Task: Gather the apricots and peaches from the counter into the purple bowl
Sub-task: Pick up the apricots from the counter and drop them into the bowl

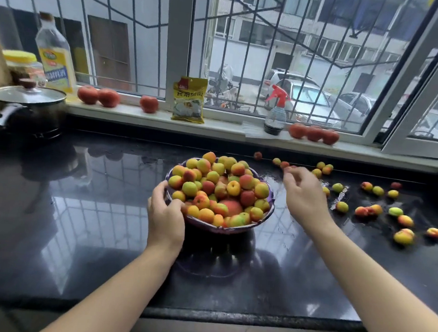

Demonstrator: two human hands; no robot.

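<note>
At the purple bowl (266, 216), rim is gripped by left hand (165, 216); right hand (303, 192), beside it, grip loosely spread above surface (78, 207).

Purple bowl (268, 214) upright mid-counter, heaped with yellow-orange-red fruit (220, 189); loose apricots and peaches (374, 207) scattered to its right.

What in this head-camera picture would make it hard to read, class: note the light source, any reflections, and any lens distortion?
Head view: daylight comes through the barred window; the glossy black counter mirrors the bars and panes; wide-angle bending curves the window frame at the right edge; the right hand looks slightly soft, the left hand and purple bowl sharper.
</note>
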